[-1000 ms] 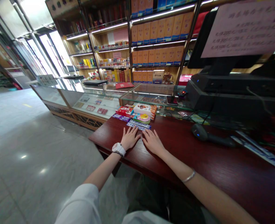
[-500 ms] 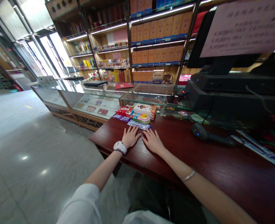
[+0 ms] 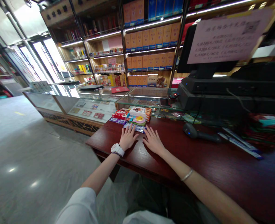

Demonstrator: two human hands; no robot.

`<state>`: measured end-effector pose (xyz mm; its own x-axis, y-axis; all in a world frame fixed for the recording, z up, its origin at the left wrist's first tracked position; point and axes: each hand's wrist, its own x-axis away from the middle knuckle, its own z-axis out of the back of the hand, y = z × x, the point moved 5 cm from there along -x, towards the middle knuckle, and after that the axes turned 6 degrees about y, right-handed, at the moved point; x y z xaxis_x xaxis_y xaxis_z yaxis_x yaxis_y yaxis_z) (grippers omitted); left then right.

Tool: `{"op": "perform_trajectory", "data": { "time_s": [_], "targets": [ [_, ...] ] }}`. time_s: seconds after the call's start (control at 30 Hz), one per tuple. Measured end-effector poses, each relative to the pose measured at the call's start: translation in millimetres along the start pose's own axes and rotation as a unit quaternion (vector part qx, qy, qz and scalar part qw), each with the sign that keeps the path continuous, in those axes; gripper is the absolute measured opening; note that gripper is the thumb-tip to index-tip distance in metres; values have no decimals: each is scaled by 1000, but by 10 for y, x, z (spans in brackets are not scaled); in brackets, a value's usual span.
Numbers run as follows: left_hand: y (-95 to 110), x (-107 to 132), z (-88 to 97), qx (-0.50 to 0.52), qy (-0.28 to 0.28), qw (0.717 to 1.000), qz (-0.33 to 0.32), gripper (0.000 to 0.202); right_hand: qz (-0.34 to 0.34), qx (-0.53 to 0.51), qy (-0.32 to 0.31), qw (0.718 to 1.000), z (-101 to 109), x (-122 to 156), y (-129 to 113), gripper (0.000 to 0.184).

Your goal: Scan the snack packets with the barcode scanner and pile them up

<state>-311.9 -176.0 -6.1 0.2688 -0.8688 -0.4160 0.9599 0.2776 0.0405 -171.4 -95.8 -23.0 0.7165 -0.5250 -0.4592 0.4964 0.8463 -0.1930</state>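
Behind the flat, shiny blue-and-white packet [image 3: 139, 128] lie a red cardboard box [image 3: 120, 114] and a white-and-orange cardboard box [image 3: 139, 112]; a black handheld scanner [image 3: 190, 131] is further right. The dark-red wooden table [image 3: 174, 137] extends between scanner and right hand [image 3: 153, 142]; forearms cross its front edge. Right hand and left hand [image 3: 127, 139] are spread, fingertips at the packet.

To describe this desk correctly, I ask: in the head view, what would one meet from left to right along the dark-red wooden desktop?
Bare left hand, bare right hand, black handheld scanner with a blue light, two long blue-and-white strips.
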Motion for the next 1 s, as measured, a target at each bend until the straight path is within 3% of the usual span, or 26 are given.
{"op": "perform_trajectory", "data": {
  "time_s": [0.23,0.4,0.6,0.8,1.0],
  "targets": [
    [592,-140,180,35,14,994,-99,58,-18,33,60,997,480,177,435,59],
    [1178,-263,194,69,35,983,-166,57,-44,51,105,992,829,425,811,56],
    [1925,-368,211,129,41,962,-238,51,-107,76,180,975,1218,867,1439,54],
    [2650,-419,95,165,40,934,-315,47,-167,126,236,949,1549,1402,2190,51],
    [3352,-417,-93,175,29,907,-382,45,-224,180,231,929,1752,1955,2814,50]
  ]
}}
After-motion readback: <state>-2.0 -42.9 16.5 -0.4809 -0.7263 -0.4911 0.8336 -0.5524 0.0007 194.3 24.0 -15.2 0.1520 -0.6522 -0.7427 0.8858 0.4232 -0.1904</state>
